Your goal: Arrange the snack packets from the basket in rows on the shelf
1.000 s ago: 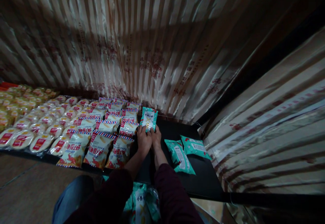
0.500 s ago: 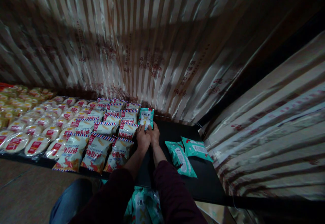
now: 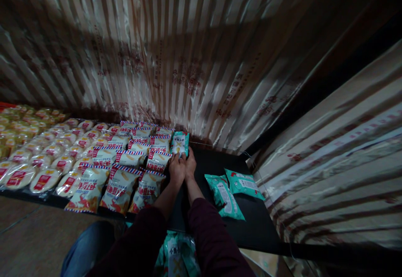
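Gripping one 小鱼小虾 packet, left hand and right hand touch.

It looks like a shop: snack bags and round packs line a black shelf in rows.

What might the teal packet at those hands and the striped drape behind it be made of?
Teal packet: likely thin plastic film, seemingly glossy, judging by its printed pouch shape.
Striped drape: satiny fabric or thin plastic sheeting, unclear which; its folds catch bright streaks.
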The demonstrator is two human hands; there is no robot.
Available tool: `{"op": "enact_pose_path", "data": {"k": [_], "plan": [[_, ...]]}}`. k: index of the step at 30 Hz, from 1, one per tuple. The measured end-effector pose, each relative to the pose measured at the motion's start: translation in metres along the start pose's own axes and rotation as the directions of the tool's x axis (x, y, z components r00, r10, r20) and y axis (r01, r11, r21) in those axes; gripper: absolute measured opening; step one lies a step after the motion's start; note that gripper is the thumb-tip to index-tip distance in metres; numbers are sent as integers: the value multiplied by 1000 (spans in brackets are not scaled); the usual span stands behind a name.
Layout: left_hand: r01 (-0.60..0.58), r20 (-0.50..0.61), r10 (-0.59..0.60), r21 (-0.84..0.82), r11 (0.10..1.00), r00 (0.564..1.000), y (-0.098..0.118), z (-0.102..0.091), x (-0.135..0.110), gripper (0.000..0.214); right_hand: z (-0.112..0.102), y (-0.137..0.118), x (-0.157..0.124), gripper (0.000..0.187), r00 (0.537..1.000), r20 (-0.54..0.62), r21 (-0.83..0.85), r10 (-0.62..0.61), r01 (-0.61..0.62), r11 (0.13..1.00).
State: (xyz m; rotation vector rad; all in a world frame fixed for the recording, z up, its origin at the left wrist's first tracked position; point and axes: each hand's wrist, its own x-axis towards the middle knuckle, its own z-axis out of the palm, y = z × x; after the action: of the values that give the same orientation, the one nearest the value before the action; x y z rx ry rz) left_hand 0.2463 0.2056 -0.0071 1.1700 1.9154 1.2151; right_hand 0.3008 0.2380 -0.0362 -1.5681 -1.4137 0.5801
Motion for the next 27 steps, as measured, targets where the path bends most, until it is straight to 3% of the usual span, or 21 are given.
{"op": "enact_pose_path", "data": {"k": [7, 17, 27], "plan": [[-8, -4, 8, -16, 1000, 1000, -5, 2, 2, 32, -1, 5, -2, 43, 997, -7, -42, -77, 77, 996], [-35, 21, 35, -39, 999, 999, -4, 1, -5, 31, 0, 14, -7, 46, 997, 0, -9, -71, 71, 997], [-33, 111, 37, -43, 999, 993, -3, -11, -34, 29, -5, 24, -37, 42, 997, -62, 17, -52, 53, 998]]}}
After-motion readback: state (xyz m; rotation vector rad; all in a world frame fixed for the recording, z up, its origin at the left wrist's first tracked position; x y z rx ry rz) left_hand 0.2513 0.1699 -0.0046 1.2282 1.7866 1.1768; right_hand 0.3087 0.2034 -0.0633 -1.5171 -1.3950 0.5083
